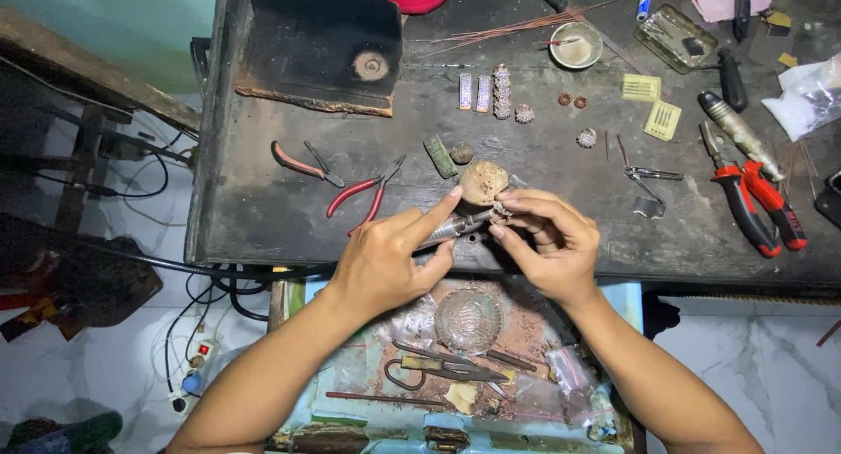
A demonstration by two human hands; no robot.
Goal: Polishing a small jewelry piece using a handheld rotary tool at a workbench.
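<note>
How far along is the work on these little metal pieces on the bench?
Looks done: several sparkly finished pieces lie in a row on the bench. In hand: the left hand holds a metal tool against a small piece pinched in the right hand. Left: I can't tell; a few small round pieces lie apart.

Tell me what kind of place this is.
Probably a small jewellery or metal-craft workbench. The left hand holds a metal rotary handpiece to a small piece pinched in the right hand; red-handled pliers and small studded ornaments lie on the scorched bench.
</note>
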